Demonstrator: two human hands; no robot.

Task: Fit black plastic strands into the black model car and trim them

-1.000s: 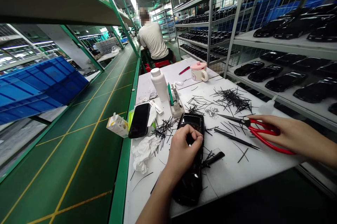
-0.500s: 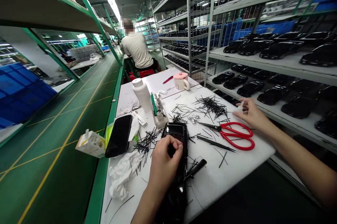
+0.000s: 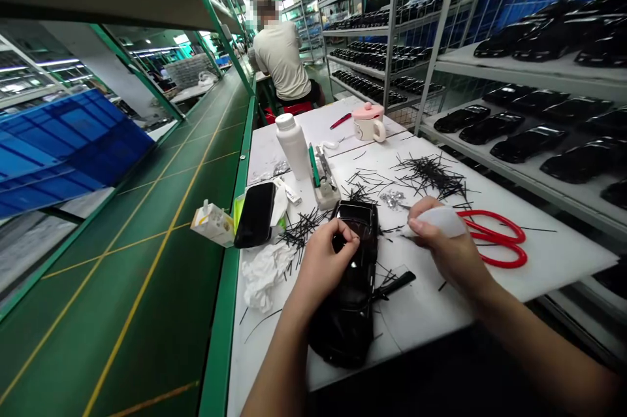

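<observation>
Head view: L hand (image 3: pixel 326 257) on car shell (image 3: pixel 350 319), R hand (image 3: pixel 453 253) w/ white bottle (image 3: pixel 439 221).
We found the L hand clenched over the roof of the black car shell, which lay lengthwise on the white bench (image 3: pixel 548 260) at its near edge. The R hand gripped the white bottle, tip toward the shell, close but apparently not touching. Red scissors (image 3: pixel 494 240) lay just behind it. We judged it best to pin the shell flat, steady the R wrist on the bench and keep clear of the loose black strips (image 3: pixel 431 175).

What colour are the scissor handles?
Red; the scissors show best in the head view, beside the right hand.
</observation>
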